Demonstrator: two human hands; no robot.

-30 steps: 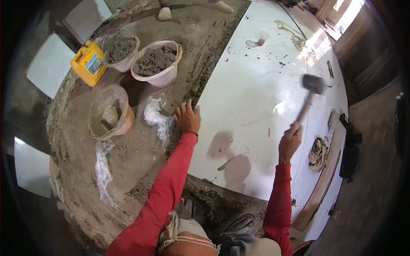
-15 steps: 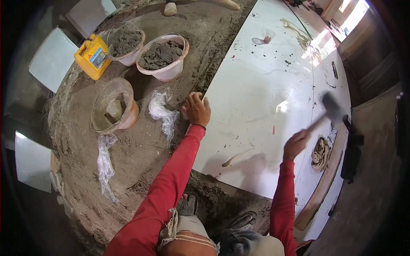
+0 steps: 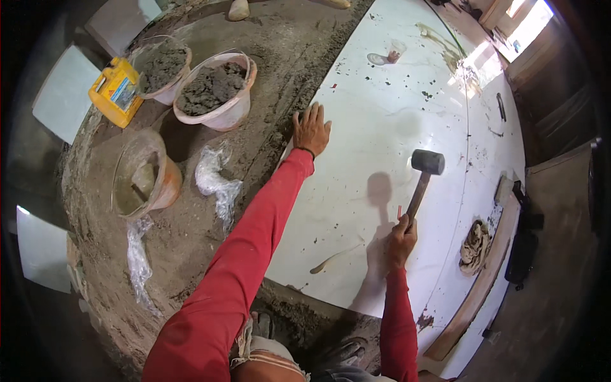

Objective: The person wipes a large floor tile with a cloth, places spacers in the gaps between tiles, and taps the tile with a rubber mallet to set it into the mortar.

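My left hand rests with its fingers spread on the left edge of a large white tile, beside the dark wet mortar strip. My right hand grips the wooden handle of a black rubber mallet, whose head is raised over the tile and casts a shadow on it. Left of my forearm lie crumpled clear plastic and a bucket with murky contents. Further up stand two buckets of grey mortar and a yellow jerrycan.
On the tiles at the right are a bunched rag, a long wooden board, dark tools and a small cup. Loose white tiles stand along the left. Another person's feet are at the top.
My left hand has moved up along the tile edge toward the far end. The mallet has swung leftward, lower in the picture, and my right hand has come left with it.
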